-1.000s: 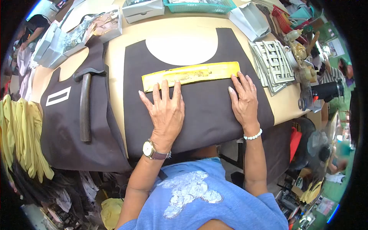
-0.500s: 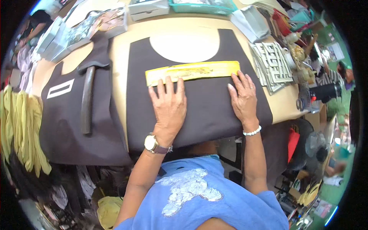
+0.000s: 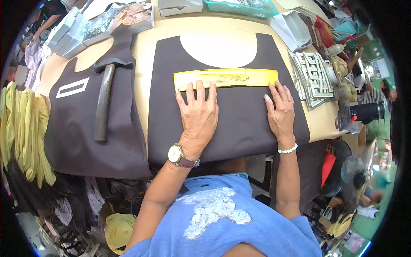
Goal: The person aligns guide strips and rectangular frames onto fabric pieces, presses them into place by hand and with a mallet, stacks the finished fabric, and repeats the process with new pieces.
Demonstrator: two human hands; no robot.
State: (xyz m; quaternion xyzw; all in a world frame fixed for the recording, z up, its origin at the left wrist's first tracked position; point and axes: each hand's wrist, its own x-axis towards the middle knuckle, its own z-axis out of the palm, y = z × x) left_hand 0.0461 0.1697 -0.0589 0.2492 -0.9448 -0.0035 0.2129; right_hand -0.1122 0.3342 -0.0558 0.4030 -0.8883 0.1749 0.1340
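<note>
A long yellow strip [image 3: 227, 78] with dark smudges lies across the upper part of a dark, bag-shaped fabric panel [image 3: 239, 128] with a rounded cut-out at its top. My left hand [image 3: 198, 113] rests flat on the panel, fingers spread, its fingertips at the strip's lower edge near the left end. At the right end, my right hand [image 3: 280, 111] has its fingers stretched out and touching the same lower edge. On the left, a hammer [image 3: 104, 98] lies on a second dark fabric panel [image 3: 81, 128], beside a white rectangular frame [image 3: 72, 88] on that fabric.
A stack of pale lattice-cut pieces [image 3: 314, 79] sits to the right. Open boxes of small parts [image 3: 98, 28], a white box [image 3: 180, 7] and a teal tray [image 3: 244, 9] line the back. Yellow gloves or cloths [image 3: 23, 128] hang off the left side. Someone's arm [image 3: 43, 25] shows at far left.
The whole view has shifted slightly, so everything sits a little further right. Both hands keep their places along the yellow strip.
</note>
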